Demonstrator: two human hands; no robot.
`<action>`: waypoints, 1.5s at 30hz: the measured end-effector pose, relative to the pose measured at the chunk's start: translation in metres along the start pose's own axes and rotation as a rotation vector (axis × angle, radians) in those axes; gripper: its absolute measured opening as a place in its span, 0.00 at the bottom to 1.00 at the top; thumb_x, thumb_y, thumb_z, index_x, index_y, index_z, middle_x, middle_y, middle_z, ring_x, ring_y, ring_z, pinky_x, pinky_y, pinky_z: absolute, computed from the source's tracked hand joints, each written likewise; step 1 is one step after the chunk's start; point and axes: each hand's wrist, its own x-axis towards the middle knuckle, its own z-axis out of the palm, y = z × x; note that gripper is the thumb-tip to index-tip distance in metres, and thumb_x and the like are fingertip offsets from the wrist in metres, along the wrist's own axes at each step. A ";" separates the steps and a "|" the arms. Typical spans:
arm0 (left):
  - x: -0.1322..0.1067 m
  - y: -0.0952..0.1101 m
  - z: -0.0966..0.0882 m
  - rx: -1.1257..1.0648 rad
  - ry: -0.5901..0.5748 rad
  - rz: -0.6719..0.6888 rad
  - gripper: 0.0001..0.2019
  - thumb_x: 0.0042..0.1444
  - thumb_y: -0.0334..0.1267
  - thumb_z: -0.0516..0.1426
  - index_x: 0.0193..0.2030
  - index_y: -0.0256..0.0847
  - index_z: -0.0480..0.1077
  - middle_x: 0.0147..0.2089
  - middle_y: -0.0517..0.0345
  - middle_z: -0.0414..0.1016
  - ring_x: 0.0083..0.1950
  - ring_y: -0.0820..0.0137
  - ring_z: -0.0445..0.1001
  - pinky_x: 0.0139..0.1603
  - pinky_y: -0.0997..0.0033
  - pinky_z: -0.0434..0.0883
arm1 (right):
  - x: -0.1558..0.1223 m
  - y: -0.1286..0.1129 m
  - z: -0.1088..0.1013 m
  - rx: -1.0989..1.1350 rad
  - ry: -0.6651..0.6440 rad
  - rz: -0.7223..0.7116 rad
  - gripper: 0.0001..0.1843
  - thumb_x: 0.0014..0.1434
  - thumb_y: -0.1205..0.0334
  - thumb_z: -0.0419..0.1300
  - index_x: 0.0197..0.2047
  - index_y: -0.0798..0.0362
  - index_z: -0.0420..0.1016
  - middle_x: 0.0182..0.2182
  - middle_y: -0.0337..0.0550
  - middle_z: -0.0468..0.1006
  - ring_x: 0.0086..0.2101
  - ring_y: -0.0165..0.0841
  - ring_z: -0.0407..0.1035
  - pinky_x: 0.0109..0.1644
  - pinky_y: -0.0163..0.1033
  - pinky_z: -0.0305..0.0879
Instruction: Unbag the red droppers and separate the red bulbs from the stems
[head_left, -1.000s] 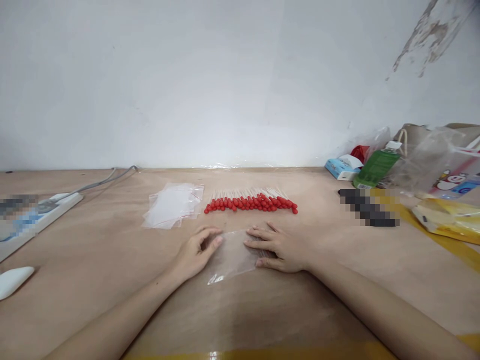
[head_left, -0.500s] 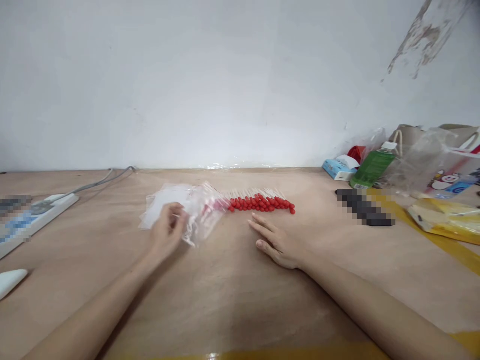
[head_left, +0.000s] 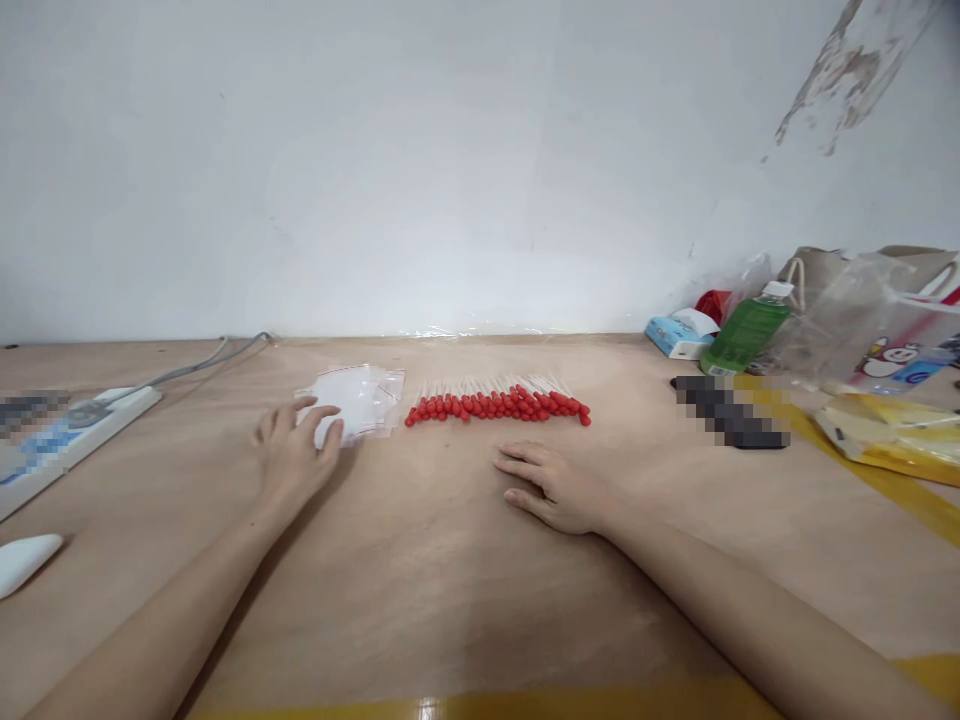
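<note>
My left hand (head_left: 296,445) is open, its fingers bent and spread at the left edge of a small stack of clear zip-lock bags (head_left: 364,395). It grips nothing; whether the fingertips touch the bags is hard to tell. To the right of the bags lies a long row of thin white sticks with red heads (head_left: 499,404), packed side by side, heads towards me and stems towards the wall. Just below the row's right half, my right hand (head_left: 559,490) lies open and flat on the table, apart from the sticks and holding nothing.
On the right stand a blue tissue pack (head_left: 679,336), a green bottle (head_left: 748,330) and plastic bags; a dark blurred object (head_left: 731,415) lies nearer. A power strip (head_left: 112,425) with a grey cable and a white object (head_left: 28,563) are at left.
My left hand has let go of a crumpled clear bag and moved left. The bag now lies flat with the stack, and the left end of the stick row shows. My right hand has hardly moved.
</note>
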 end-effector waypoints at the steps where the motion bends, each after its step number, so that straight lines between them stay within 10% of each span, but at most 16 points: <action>1: -0.001 0.008 -0.001 -0.031 -0.015 0.051 0.11 0.54 0.43 0.51 0.40 0.43 0.71 0.50 0.51 0.67 0.53 0.54 0.61 0.52 0.52 0.57 | 0.000 0.000 0.000 0.005 0.004 -0.002 0.26 0.60 0.47 0.47 0.57 0.50 0.62 0.57 0.49 0.61 0.55 0.40 0.56 0.58 0.50 0.55; 7: 0.010 0.054 0.006 -0.179 -0.268 0.367 0.11 0.54 0.42 0.50 0.41 0.43 0.70 0.43 0.53 0.70 0.47 0.60 0.67 0.47 0.59 0.61 | 0.001 0.001 0.001 0.012 0.012 0.003 0.26 0.60 0.48 0.47 0.57 0.50 0.63 0.57 0.49 0.62 0.55 0.40 0.57 0.58 0.50 0.55; 16: 0.033 0.073 0.035 -0.311 -0.447 0.350 0.16 0.54 0.38 0.48 0.44 0.38 0.71 0.43 0.50 0.73 0.42 0.62 0.72 0.45 0.64 0.67 | 0.001 0.000 0.001 0.007 0.007 0.003 0.26 0.60 0.47 0.47 0.57 0.49 0.62 0.57 0.48 0.62 0.55 0.40 0.57 0.58 0.50 0.55; 32: 0.022 0.068 0.028 -0.815 -0.168 -0.079 0.15 0.54 0.40 0.51 0.45 0.36 0.69 0.44 0.51 0.75 0.43 0.67 0.75 0.45 0.68 0.71 | -0.001 0.001 0.003 0.037 0.037 0.016 0.29 0.59 0.49 0.49 0.60 0.50 0.56 0.58 0.50 0.59 0.56 0.41 0.55 0.58 0.50 0.55; 37: -0.010 0.069 0.004 -0.956 -0.406 0.326 0.11 0.53 0.37 0.54 0.41 0.38 0.73 0.43 0.51 0.76 0.45 0.66 0.74 0.47 0.67 0.71 | -0.001 0.003 0.008 -0.045 0.403 0.055 0.38 0.56 0.54 0.53 0.65 0.49 0.39 0.63 0.50 0.43 0.61 0.41 0.45 0.59 0.51 0.53; 45: -0.027 0.081 0.005 -1.048 -0.624 0.510 0.11 0.55 0.32 0.52 0.43 0.38 0.72 0.44 0.50 0.75 0.46 0.69 0.73 0.47 0.68 0.71 | 0.008 0.005 0.007 -0.244 0.422 -0.168 0.17 0.56 0.53 0.56 0.49 0.47 0.70 0.54 0.47 0.65 0.55 0.41 0.54 0.56 0.51 0.52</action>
